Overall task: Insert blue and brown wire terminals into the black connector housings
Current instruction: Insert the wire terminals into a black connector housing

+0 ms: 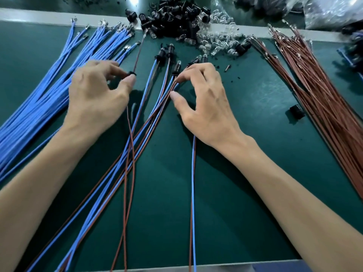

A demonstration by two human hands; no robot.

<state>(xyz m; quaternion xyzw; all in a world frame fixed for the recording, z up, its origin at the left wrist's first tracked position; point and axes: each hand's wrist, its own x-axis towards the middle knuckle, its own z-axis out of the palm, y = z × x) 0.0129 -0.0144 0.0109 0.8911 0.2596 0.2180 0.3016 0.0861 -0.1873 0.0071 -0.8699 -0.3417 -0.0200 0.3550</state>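
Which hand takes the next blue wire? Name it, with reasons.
Left, probably. The left hand sits at the blue wire pile, though its fingers pinch a black housing on a brown wire. The right hand is farther off, pinching blue and brown wires.

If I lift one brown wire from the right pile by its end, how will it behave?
Probably floppy: the paired wires in the middle bend and cross loosely on the mat. Likely light, as each strand looks thin. It may snag, since the brown wire pile is densely overlapped.
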